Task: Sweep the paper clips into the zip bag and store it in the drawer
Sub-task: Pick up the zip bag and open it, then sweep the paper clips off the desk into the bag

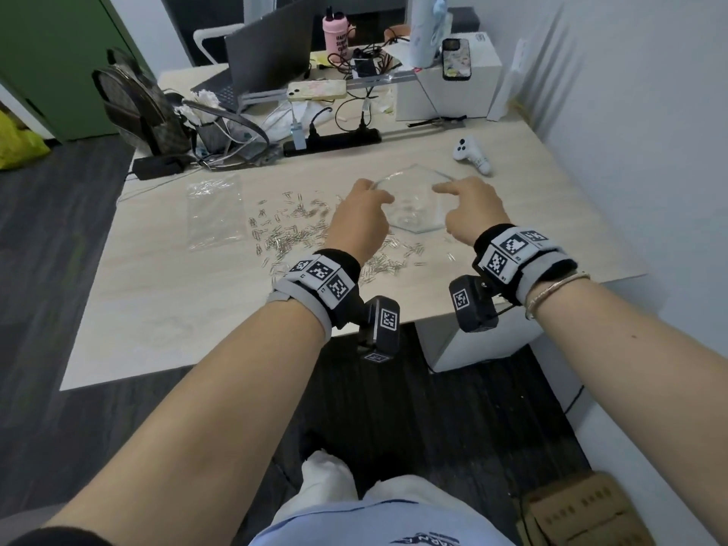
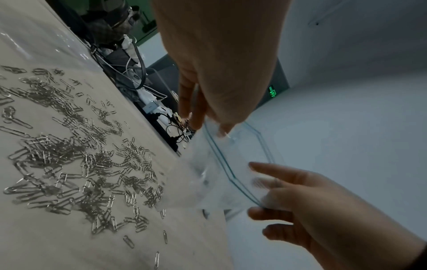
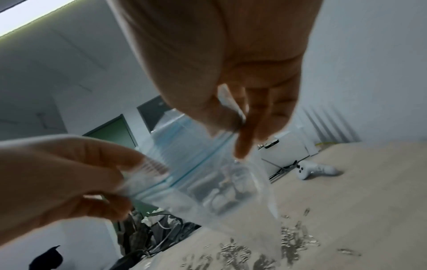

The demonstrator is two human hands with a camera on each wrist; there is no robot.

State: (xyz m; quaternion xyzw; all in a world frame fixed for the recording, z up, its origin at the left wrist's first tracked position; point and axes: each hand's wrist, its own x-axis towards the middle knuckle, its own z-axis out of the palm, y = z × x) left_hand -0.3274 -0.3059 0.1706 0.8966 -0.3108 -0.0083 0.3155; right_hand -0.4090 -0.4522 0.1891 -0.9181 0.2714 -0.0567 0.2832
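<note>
Here both hands hold the zip bag (image 1: pixel 413 202) open above the surface (image 1: pixel 189 309).

The left hand (image 1: pixel 360 218) pinches one side of the bag mouth and the right hand (image 1: pixel 470 208) pinches the other side, fingers curled on the plastic, so the mouth stands wide between them. The paper clips (image 1: pixel 291 230) lie scattered on the surface to the left of the bag and under the left wrist, so the left hand is nearer to them. The bag's mouth points upward and away, its bottom toward the clips. A second clear bag (image 1: pixel 214 212) lies flat further left. The drawer is not in view, and whether any clips are already inside the bag is hard to tell.
</note>
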